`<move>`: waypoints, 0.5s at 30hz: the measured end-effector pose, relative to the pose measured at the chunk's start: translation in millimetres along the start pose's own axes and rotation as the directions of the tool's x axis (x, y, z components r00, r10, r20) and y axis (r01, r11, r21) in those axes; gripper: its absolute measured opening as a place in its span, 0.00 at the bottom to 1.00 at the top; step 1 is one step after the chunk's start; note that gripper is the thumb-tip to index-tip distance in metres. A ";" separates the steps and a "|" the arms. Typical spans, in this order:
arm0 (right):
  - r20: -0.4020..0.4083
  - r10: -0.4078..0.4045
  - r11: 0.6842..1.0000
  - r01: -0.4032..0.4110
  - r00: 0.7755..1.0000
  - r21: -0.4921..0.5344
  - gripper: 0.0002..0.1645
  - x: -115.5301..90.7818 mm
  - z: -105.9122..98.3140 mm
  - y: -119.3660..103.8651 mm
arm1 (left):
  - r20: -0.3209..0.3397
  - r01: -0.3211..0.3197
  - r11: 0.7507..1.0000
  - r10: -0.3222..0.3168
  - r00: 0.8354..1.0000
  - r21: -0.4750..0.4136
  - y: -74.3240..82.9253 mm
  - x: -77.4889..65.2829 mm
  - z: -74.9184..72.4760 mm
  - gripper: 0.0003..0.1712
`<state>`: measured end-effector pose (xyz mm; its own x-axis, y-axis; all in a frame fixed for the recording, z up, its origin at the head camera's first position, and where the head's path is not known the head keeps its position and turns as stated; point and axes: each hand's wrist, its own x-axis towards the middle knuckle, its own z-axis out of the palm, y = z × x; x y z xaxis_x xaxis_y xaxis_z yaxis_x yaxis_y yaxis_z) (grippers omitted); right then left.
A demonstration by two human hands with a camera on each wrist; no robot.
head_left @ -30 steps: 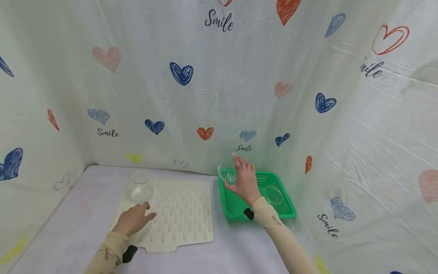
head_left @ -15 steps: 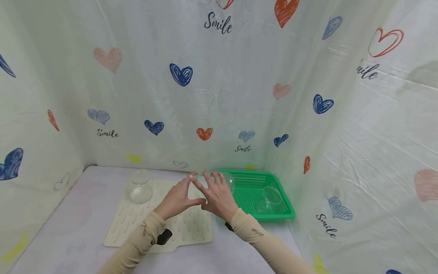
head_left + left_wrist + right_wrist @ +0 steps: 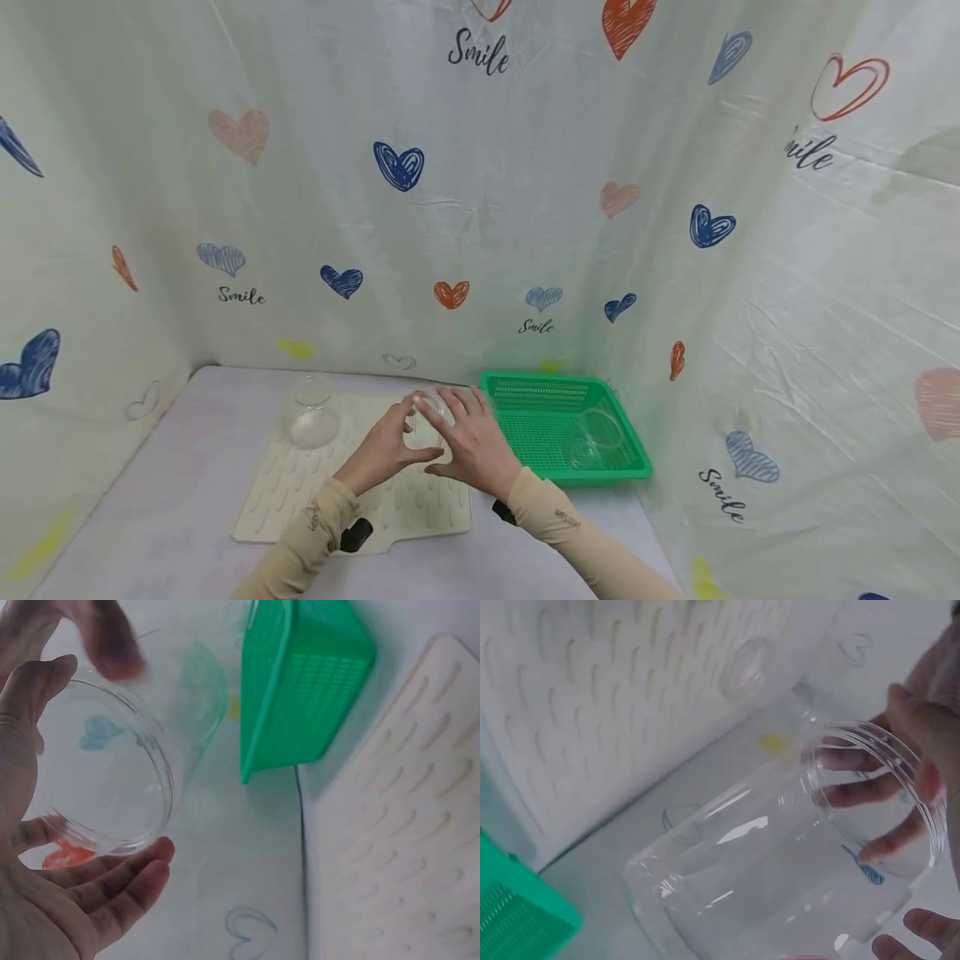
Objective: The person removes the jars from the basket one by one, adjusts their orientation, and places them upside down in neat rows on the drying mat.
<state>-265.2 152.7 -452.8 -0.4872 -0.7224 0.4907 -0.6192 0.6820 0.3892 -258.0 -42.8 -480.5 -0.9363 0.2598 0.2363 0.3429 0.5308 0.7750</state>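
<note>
Between both hands, above the ribbed mat, is a clear jar (image 3: 424,435), its body seen side-on in the right wrist view (image 3: 742,862) with a ringed rim toward the hands. My left hand (image 3: 386,446) grips the rim, with fingers below and thumb above in the left wrist view (image 3: 67,855). Over the jar's other side curl the fingers of my right hand (image 3: 472,433); they blur in the left wrist view, and part of their contact is hidden. A second clear jar (image 3: 312,425) stands at the mat's left. Another clear jar (image 3: 596,440) is inside the green basket (image 3: 637,446).
The cream drying mat (image 3: 277,508) lies on a white-covered table (image 3: 172,467), left of the basket. A white curtain (image 3: 480,208) printed with hearts encloses the back and sides.
My right hand has brought the jar from above the basket leftward over the mat. My left hand has moved right, from near the standing jar, to meet it.
</note>
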 end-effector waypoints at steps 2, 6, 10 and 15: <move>0.022 0.099 0.980 -0.101 0.995 0.169 0.69 -1.0 -5.8 5.9 | -0.007 0.009 1.000 -0.009 1.000 0.000 -3.7 0.7 -5.8 0.57; 0.172 0.387 0.645 -0.399 0.906 0.652 0.61 -1.5 -16.3 20.7 | -0.033 0.009 1.000 -0.010 0.999 -0.026 -8.0 2.0 -22.4 0.57; 0.434 0.502 0.031 -0.517 0.748 0.855 0.53 -1.3 -15.8 34.7 | -0.058 -0.009 0.998 0.005 0.998 -0.067 -7.5 1.5 -35.3 0.57; 0.706 0.265 -0.502 -0.531 0.657 0.682 0.52 -7.1 -4.6 36.1 | -0.031 -0.043 0.996 0.041 0.999 -0.083 -7.0 -2.2 -39.2 0.57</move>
<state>-281.3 182.9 -438.7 -0.9187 -0.3745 -0.1255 0.1499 -0.0367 -0.9880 -261.3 -78.7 -463.4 -0.9235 0.2559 0.2856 0.3753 0.4502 0.8102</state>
